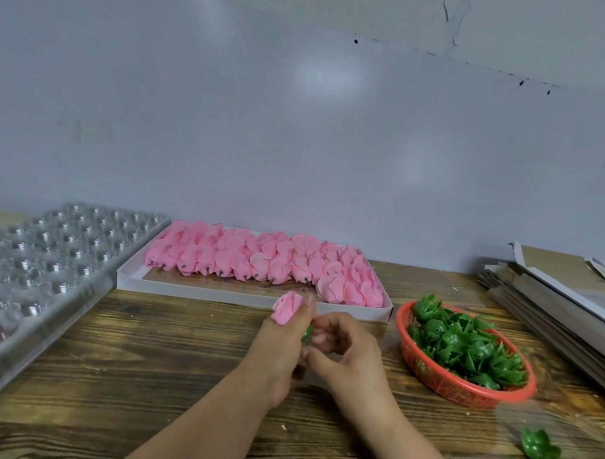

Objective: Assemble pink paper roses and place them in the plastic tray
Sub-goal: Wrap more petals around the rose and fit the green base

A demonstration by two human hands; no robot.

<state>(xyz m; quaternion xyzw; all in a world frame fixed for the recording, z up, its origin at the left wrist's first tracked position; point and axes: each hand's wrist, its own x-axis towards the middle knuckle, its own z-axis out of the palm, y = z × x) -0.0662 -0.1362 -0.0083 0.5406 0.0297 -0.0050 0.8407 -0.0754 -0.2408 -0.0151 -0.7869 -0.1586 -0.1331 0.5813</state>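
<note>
One pink paper rose (pixel 287 308) sits in your left hand (pixel 281 346) just below the middle of the frame, its petals pinched between fingers and thumb. Your right hand (pixel 343 344) is pressed up against the left, fingers curled around a small green calyx (pixel 308 333) at the base of the flower; only a sliver of green shows between the two hands, so how far it is seated cannot be told.

Judging by its look, the rose is very light and soft, and its thin petals will crease or tear if you squeeze. Take it low, near the stem end, and let the stiffer plastic calyx carry the pushing force.

More rose heads (pixel 261 261) lie in rows in the white cardboard box (pixel 179 289) at centre frame. Spare calyxes (pixel 466 350) fill the red basket (pixel 447 387) at lower right, and one loose green piece (pixel 538 447) lies on the table near the bottom right corner. The clear plastic tray (pixel 38 273), at the left edge, shows empty cups; set the finished flower there base down, holding it by the calyx.
</note>
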